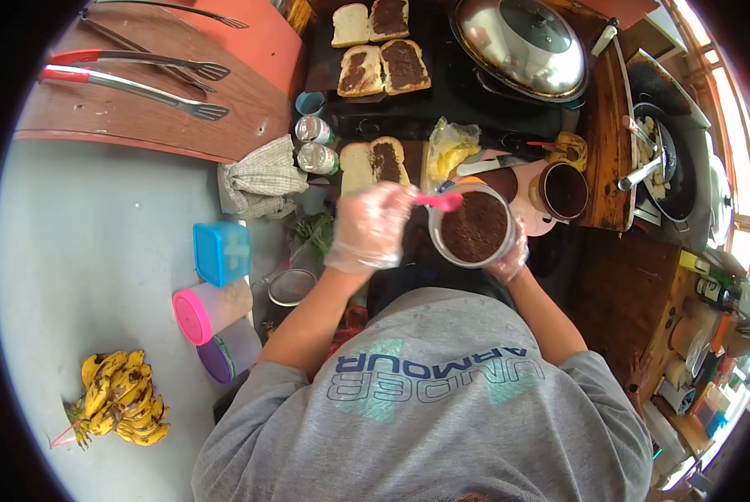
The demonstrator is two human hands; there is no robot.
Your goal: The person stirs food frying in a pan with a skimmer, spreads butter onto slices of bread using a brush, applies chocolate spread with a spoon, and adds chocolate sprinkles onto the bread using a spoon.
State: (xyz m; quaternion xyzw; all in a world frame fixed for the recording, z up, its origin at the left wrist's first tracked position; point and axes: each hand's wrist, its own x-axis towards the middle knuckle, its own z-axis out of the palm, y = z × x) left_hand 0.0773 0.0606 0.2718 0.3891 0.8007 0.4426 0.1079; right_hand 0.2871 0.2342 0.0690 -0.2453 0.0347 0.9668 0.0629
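My left hand, in a clear plastic glove, is closed on a small pink spoon. The spoon's head is over the near-left rim of a round clear tub full of dark brown granules. My right hand, gloved too, grips the tub from its right side, with part of the fingers hidden behind it. Just beyond my left hand lie a plain bread slice and a slice with dark brown topping. Farther back, several more slices lie in pairs, some coated brown.
A lidded pan stands at the back right. Near the tub are a jar of dark spread, a knife and a bag with yellow contents. Plastic containers, a sieve and bananas are on the left.
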